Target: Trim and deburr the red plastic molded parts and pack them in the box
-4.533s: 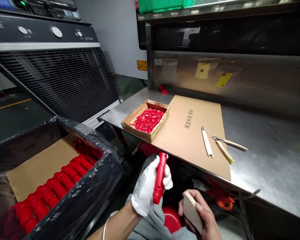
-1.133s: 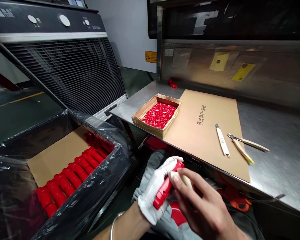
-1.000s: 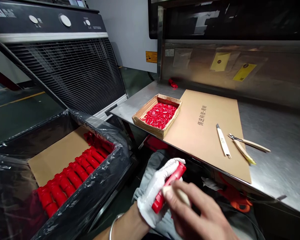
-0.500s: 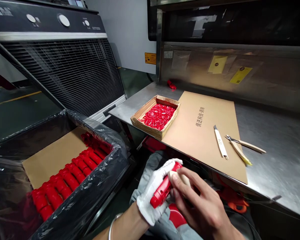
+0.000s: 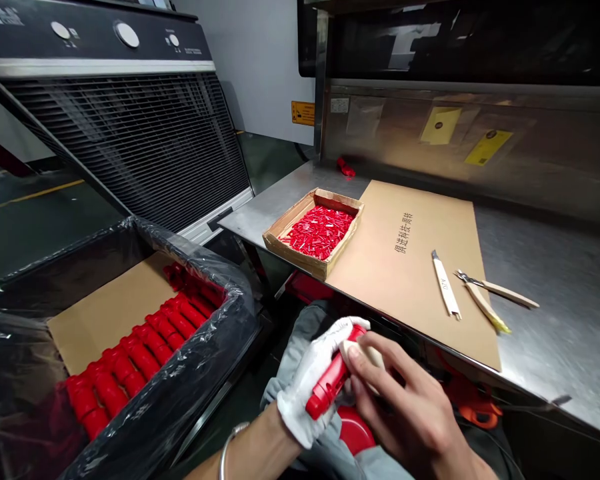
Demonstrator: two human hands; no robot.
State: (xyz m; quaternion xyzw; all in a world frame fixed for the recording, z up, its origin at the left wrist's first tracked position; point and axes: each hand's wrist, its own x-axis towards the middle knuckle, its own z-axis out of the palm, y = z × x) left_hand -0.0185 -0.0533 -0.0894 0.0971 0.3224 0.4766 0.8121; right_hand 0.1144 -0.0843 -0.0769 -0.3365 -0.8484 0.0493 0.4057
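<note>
My left hand (image 5: 313,370), in a white glove, is wrapped round a red plastic tube-shaped part (image 5: 334,379) and holds it tilted above my lap. My bare right hand (image 5: 405,393) pinches a small cream-white piece (image 5: 375,358) between thumb and fingers. That piece touches the upper side of the red part; my fingers hide much of it, and I cannot make out whether it is cloth or something firmer. Similar red parts (image 5: 143,357) lie side by side in a plastic-lined bin at the left.
The bin (image 5: 215,380) has a cardboard sheet (image 5: 110,313) inside. On the metal table (image 5: 570,280) are a shallow box (image 5: 325,268) of small red pieces, a cardboard sheet (image 5: 370,280), a white-handled knife (image 5: 446,287) and cutting pliers (image 5: 485,293). A red scrap (image 5: 346,168) lies at the back.
The view has shifted slightly. Both hands keep the same hold on the red part and the cream-white piece, with hardly any other movement.
</note>
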